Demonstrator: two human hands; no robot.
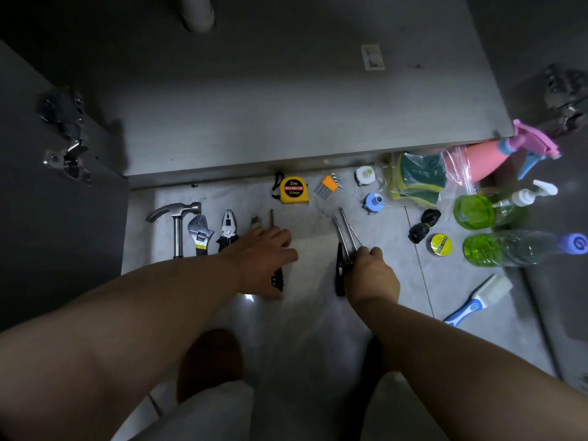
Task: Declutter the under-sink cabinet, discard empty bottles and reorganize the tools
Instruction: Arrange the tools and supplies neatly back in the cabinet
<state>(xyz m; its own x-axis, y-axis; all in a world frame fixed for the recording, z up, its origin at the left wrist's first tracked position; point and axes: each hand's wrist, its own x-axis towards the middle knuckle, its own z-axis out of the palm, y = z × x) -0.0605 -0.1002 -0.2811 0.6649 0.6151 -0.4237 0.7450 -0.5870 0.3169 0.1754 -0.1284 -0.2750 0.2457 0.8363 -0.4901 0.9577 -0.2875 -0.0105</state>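
Tools lie in a row on the tiled floor in front of the open cabinet (286, 116): a hammer (176, 218), an adjustable wrench (199, 232), pliers (227, 230). My left hand (264, 259) lies flat with straight fingers over two small tools, a screwdriver tip (272, 218) and a knife tip (255, 221) poking out beyond the fingers. My right hand (370, 275) grips the handles of two screwdrivers (346, 232), their shafts pointing away from me. A third black-handled one (339, 275) lies beside that hand.
A yellow tape measure (293, 190), hex keys (329, 185), two caps (365, 176), bagged sponges (416, 179), pink spray bottle (477, 160), two green bottles (509, 248), black bag roll (423, 226), yellow tape roll (441, 244) and a brush (477, 299) lie on the floor at right. Cabinet doors stand open both sides.
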